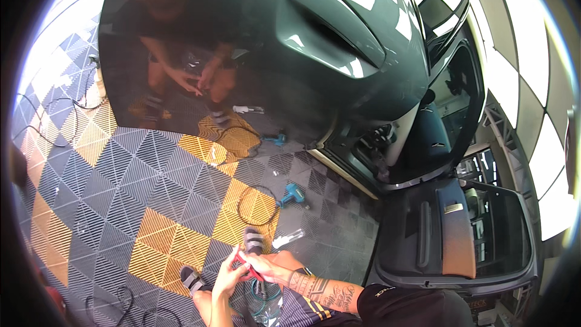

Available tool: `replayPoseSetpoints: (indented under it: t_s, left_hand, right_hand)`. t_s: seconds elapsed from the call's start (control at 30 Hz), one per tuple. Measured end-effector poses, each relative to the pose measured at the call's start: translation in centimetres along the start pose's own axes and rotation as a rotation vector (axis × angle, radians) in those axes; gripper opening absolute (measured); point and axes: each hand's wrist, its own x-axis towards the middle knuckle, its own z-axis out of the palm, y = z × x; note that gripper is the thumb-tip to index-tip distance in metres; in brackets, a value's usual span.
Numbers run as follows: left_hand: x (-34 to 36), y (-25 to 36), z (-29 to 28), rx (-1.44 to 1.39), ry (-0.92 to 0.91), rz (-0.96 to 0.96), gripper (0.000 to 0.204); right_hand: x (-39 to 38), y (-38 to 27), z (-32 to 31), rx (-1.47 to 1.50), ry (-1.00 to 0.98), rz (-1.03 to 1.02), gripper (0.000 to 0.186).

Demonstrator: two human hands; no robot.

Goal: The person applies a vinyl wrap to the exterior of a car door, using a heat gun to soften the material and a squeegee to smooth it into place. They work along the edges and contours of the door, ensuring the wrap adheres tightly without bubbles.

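A thin red item (pixel 256 276) lies between my two hands, low in the picture above my lap; its exact kind is too small to make out. My left hand (pixel 226 277) comes up from below, its fingers and thumb closing at the upper end of the red item. From the right, my right hand (pixel 267 268) wraps round the red item, its palm hiding part of it. Just below my hands, clear plastic with teal loops (pixel 265 303) rests on my lap. A glossy dark car door panel (pixel 200 36) with a recessed handle (pixel 339 27) fills the view ahead.
A teal cordless power tool (pixel 293 194) stands on the tiled floor beside a black cable loop (pixel 239 207). Near my foot lies a clear package (pixel 288 238). Another car door (pixel 423 236) hangs open at the right. Black cables (pixel 115 309) run along the floor at left.
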Motion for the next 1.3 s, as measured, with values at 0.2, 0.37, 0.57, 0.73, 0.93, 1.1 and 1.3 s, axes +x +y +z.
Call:
replayPoseSetpoints:
  t_s: [0.2,0.37,0.57,0.73,0.93,1.1,1.3]
  left_hand:
    - [-2.5,-4.1,0.7,-0.253,0.14,-0.027,0.073]
    - [-7.1,-3.7,2.2,-0.291,0.232,-0.26,0.083]
    - [-6.6,-2.7,4.6,-0.296,0.394,-0.467,0.074]
    - [-3.6,-3.5,6.5,-0.474,0.685,-0.414,0.076]
    - [-6.4,0.2,14.5,-0.455,1.075,-0.342,0.069]
    - [-12.7,1.5,20.0,-0.458,1.174,-0.371,0.077]
    - [-14.8,10.1,22.9,-0.296,0.931,-0.56,0.101]
  right_hand:
    - [0.9,1.0,-3.7,-0.143,-0.153,0.281,0.055]
    - [6.5,3.1,-20.6,-0.157,0.233,-0.165,0.026]
    - [16.2,6.6,-40.2,0.398,0.603,-0.178,0.02]
    - [27.8,7.5,-57.2,-0.427,0.944,-0.104,0.035]
    - [38.4,2.1,-67.3,0.096,1.287,-0.152,0.084]
    - [40.7,4.7,-65.6,0.323,0.715,-0.196,0.014]
    - [21.3,9.4,-59.5,0.018,0.872,-0.283,0.048]
